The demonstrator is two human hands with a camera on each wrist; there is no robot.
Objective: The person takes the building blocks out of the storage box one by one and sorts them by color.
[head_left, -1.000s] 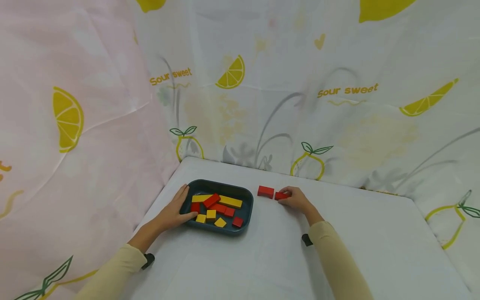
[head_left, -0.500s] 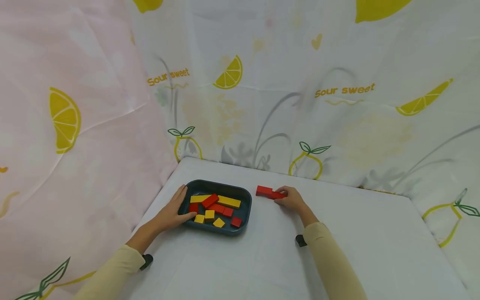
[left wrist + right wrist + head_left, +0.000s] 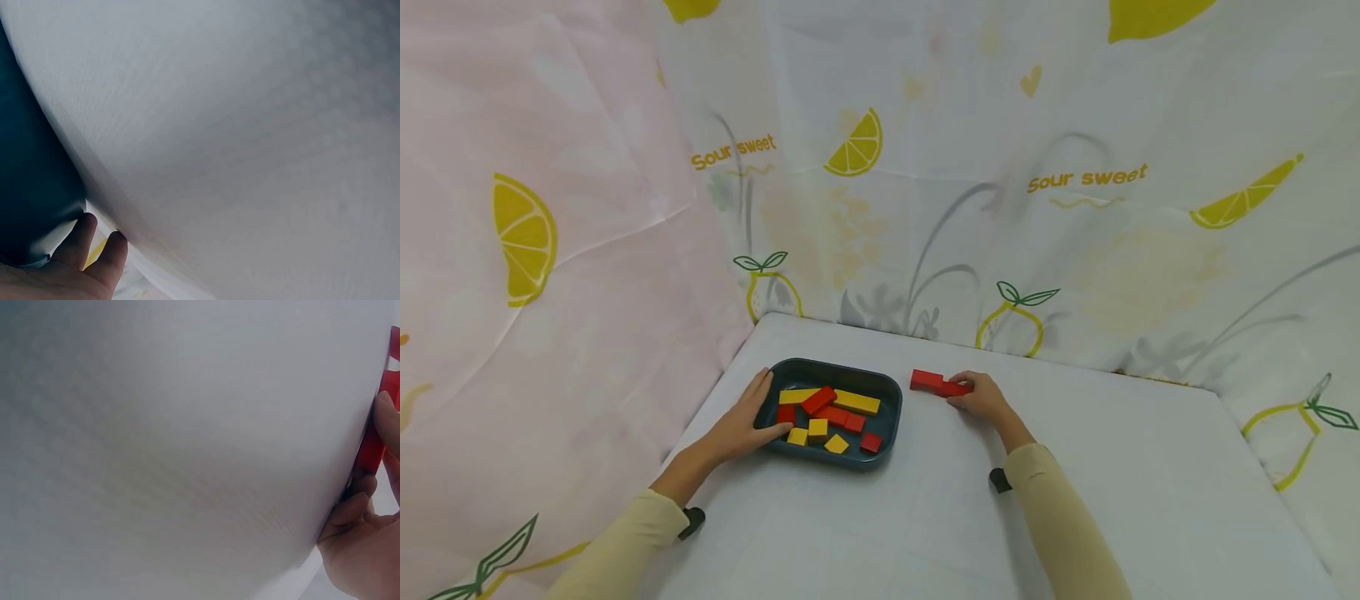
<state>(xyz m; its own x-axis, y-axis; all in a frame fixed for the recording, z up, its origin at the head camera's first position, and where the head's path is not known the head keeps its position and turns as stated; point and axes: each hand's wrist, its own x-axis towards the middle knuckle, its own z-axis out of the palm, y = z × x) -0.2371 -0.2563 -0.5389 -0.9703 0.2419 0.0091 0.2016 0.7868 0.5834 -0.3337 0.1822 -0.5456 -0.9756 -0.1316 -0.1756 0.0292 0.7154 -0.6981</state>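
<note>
A dark blue-green tray (image 3: 859, 463) stands on the white table in the head view. Over its left end, my left hand (image 3: 748, 421) holds the wall, thumb across the rim and fingers along the outside. Inside lie several red blocks (image 3: 818, 401) and yellow blocks (image 3: 817, 430), including long yellow bars (image 3: 857, 403). Right of the tray, my right hand (image 3: 985, 397) pinches a low red block (image 3: 953, 389) flat on the table. Its left end meets or nearly meets a taller red block (image 3: 927, 381). The right wrist view shows the pinched red block (image 3: 372, 450) between thumb and fingers.
White cloth covers the tabletop (image 3: 1112, 483). A lemon-printed curtain (image 3: 880, 242) hangs along the back edge, and pinkish cloth (image 3: 610, 350) closes off the left side. Dark wrist-worn devices (image 3: 692, 523) sit under both sleeves.
My right hand has slid the low red block left, closing the gap to the taller red block. My left hand stays on the tray. The head view has shifted slightly.
</note>
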